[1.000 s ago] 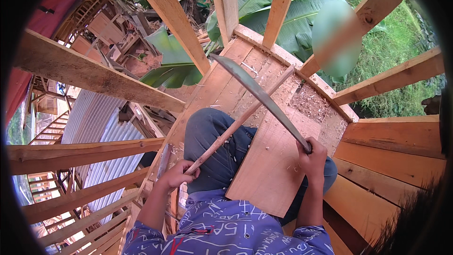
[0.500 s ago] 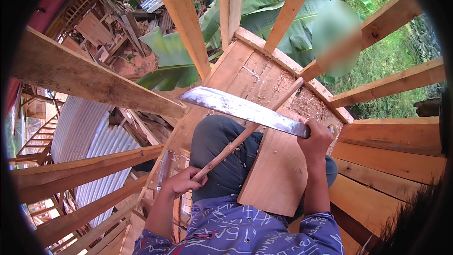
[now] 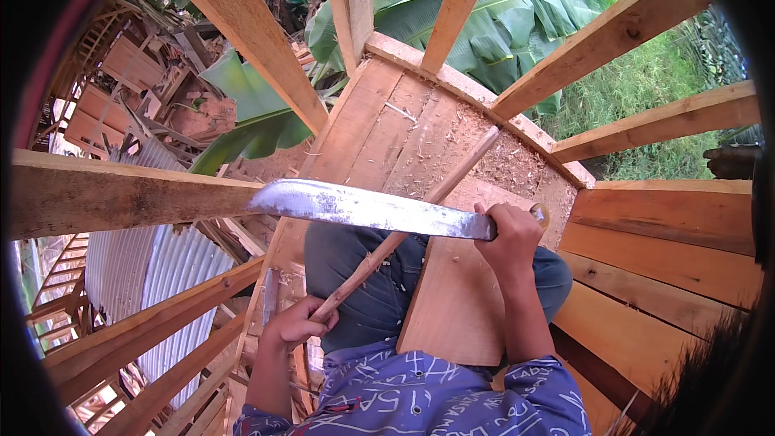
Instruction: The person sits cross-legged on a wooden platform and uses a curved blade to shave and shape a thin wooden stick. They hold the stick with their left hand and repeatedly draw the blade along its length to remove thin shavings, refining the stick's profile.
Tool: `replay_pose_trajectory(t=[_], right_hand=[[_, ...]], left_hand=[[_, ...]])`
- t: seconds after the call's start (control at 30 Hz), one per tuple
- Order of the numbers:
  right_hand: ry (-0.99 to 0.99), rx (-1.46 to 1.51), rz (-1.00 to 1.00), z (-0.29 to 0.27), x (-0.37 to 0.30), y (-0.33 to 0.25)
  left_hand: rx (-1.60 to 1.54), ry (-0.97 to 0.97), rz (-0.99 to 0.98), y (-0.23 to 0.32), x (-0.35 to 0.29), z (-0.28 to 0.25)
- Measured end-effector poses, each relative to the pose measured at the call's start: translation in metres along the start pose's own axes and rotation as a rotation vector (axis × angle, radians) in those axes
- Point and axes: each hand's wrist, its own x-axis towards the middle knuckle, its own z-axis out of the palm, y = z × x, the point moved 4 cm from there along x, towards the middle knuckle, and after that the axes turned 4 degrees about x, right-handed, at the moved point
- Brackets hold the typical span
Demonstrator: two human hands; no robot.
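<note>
My right hand (image 3: 514, 244) is closed around the handle of a machete (image 3: 363, 208), whose rounded handle end shows beyond the fist. Its broad, worn blade points left and lies across a thin wooden stick (image 3: 363, 269). Gripped near its lower end by my left hand (image 3: 295, 323), the stick slants up and away to the right. Its far end is close to the raised edge of the plank floor. Beneath the blade, a smooth wide board (image 3: 458, 299) rests on my lap, beside my bent knee.
Wood shavings (image 3: 513, 163) litter the plank floor (image 3: 367, 125). Upright timber posts (image 3: 242, 28) and beams (image 3: 129, 194) surround me, with stacked boards (image 3: 654, 262) on the right. Outside are banana leaves (image 3: 492, 20), corrugated metal sheets (image 3: 161, 278) and scrap wood.
The machete has come nearer to me along the stick, and its blade lies more level. My left hand keeps its hold on the stick. The view has shifted a little.
</note>
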Motion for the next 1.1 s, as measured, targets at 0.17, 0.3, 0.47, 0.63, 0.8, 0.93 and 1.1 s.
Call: replay_pose_trajectory(t=[0.17, 0.3, 0.47, 0.63, 0.8, 0.93, 1.1], right_hand=[[0.131, -0.172, 0.199, -0.016, 0.001, 0.081], [0.107, -0.169, 0.312, -0.019, -0.016, 0.087], [0.014, -0.026, 0.193, -0.006, -0.015, 0.048], [0.055, -0.006, 0.019, -0.006, 0.003, 0.041], [0.098, -0.059, 0.388, -0.012, -0.011, 0.110], [0.116, -0.069, 0.357, -0.005, -0.021, 0.104], [0.003, 0.079, 0.179, 0.003, -0.016, 0.060]], left_hand=[[0.047, -0.021, 0.006, 0.006, 0.004, 0.000], [0.093, -0.046, -0.050, 0.018, 0.004, 0.001], [0.041, 0.022, -0.092, 0.003, 0.001, -0.001], [-0.070, 0.065, -0.093, 0.009, -0.003, 0.005], [-0.066, 0.063, -0.149, 0.009, 0.000, 0.001], [-0.157, 0.056, -0.151, 0.009, -0.001, 0.001], [-0.119, 0.037, -0.134, 0.009, -0.004, 0.003]])
